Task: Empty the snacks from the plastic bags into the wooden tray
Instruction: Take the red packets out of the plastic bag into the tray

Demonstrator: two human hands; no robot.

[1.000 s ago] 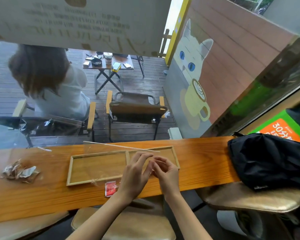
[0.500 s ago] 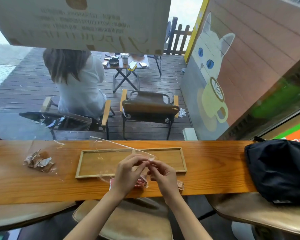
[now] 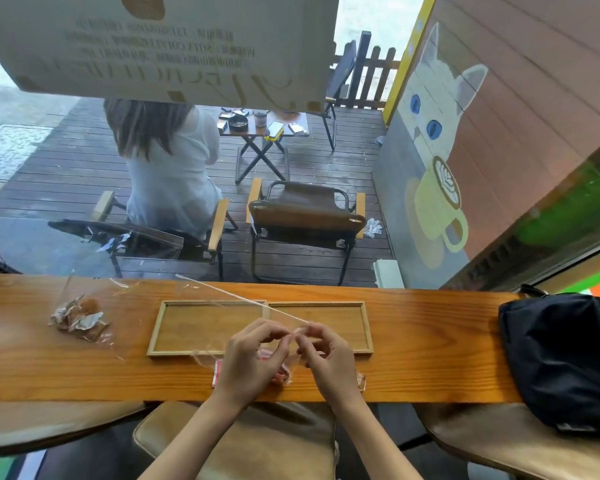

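A shallow wooden tray (image 3: 174,327) with nothing in it lies on the wooden counter, straight ahead. Over its near edge my left hand (image 3: 253,362) and my right hand (image 3: 326,358) pinch the top of a clear plastic bag (image 3: 222,296) between fingertips, close together. The bag stands up over the tray. Red-wrapped snacks (image 3: 219,372) sit at its bottom on the counter, partly hidden by my hands. A second clear bag of brown and silver snacks (image 3: 78,318) lies to the left on the counter.
The wooden counter (image 3: 430,344) runs across the view against a window. A black bag (image 3: 565,355) rests at its right end. Tan stools (image 3: 257,441) stand below. Outside, a person sits on a chair on the deck.
The view has tilted and shifted. My hands stay together at the bag's top, and the red snacks now lie hidden more under my left hand.
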